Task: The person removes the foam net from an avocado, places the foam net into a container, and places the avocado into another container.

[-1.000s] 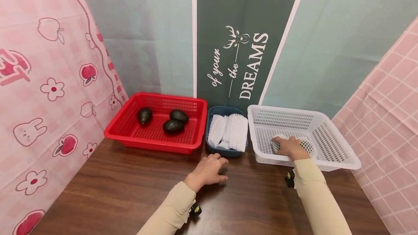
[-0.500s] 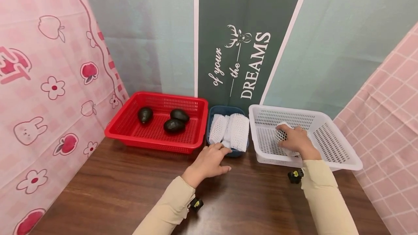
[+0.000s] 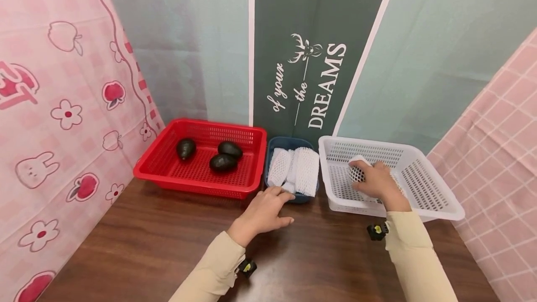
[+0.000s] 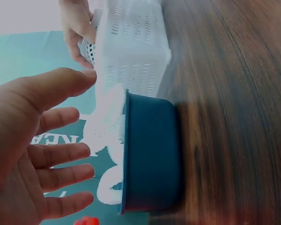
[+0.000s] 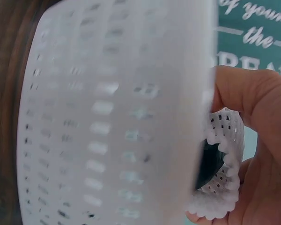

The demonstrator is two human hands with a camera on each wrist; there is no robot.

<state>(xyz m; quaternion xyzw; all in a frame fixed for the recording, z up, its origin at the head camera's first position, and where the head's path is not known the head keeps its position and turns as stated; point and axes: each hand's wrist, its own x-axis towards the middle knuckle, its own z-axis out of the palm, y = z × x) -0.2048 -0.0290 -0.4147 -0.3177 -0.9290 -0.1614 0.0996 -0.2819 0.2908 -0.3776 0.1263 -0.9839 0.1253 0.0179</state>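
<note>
My right hand (image 3: pixel 379 184) reaches into the white basket (image 3: pixel 432 195) and grips an avocado in a white foam net sleeve (image 3: pixel 357 172). In the right wrist view the avocado's dark skin (image 5: pixel 210 164) shows at the sleeve's open end, with thumb and fingers round the foam net (image 5: pixel 232 129). Another white-netted shape is mostly hidden beneath this hand. My left hand (image 3: pixel 263 211) hovers by the front rim of the blue bin (image 4: pixel 152 154), fingers loosely extended and palm bare. Several white foam net sleeves (image 3: pixel 307 171) lie in that bin.
To the left, a red basket (image 3: pixel 197 186) holds three dark avocados (image 3: pixel 223 162). All three containers stand side by side on the brown wooden table (image 3: pixel 138 246). Behind them hangs a green curtain (image 3: pixel 201 50), with pink patterned cloths at both sides.
My right hand has raised the netted avocado slightly and tilted it, its open end showing. My left hand has moved a little forward to the blue bin's front rim.
</note>
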